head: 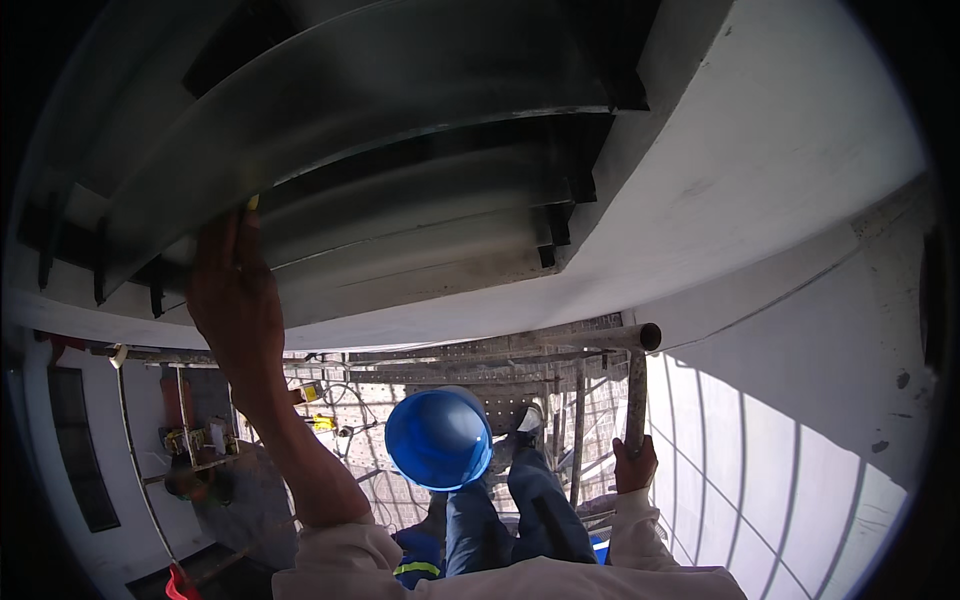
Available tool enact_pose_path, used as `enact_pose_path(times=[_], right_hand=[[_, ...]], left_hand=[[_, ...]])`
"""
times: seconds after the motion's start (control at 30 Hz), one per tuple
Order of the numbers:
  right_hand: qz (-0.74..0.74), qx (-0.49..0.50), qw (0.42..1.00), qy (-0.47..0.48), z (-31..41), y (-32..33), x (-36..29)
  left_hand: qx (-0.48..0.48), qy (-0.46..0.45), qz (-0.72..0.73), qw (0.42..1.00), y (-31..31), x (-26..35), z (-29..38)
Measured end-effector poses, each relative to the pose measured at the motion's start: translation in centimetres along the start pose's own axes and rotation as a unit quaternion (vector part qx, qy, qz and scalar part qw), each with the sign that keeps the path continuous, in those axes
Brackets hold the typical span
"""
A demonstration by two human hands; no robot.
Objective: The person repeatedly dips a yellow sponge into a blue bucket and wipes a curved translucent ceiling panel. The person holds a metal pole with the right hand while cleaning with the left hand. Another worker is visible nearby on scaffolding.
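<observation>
My left hand (238,262) reaches up to the edge of a broad, grey louvre slat (420,82). A small yellow piece shows at its fingertips, pinched between them; what it is cannot be told. Further slats with black end brackets (556,225) lie behind, set in a white wall opening. My right hand (636,463) is wrapped around a rusty scaffold pipe (637,397) at the right. Between the arms, a blue bucket (438,439) stands near my legs, its inside partly sunlit.
I stand on a perforated metal scaffold deck (420,375). Yellow tools (324,422) and a cable lie left of the bucket. A white wall (750,465) rises at the right. Another person (196,484) is below at the left, beyond scaffold poles (131,442).
</observation>
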State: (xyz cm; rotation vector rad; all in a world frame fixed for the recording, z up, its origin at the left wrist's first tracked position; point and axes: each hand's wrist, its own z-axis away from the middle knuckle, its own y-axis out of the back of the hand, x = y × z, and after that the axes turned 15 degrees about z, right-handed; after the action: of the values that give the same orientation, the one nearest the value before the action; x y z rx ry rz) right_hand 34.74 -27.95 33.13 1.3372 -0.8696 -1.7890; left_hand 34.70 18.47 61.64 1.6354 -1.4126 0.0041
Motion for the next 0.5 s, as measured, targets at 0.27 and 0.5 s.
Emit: enact_pose_path(times=[0.27, 0.5], right_hand=[[0.026, 0.007, 1.000, 0.014, -0.1, 0.1, -0.1], [0.023, 0.003, 1.000, 0.010, -0.1, 0.2, 0.0]], left_hand=[[-0.113, -0.208, 0.175, 0.956, -11.3, 9.3, -1.2], [-0.189, -0.121, 0.248, 0.942, -7.6, 7.6, -1.8]])
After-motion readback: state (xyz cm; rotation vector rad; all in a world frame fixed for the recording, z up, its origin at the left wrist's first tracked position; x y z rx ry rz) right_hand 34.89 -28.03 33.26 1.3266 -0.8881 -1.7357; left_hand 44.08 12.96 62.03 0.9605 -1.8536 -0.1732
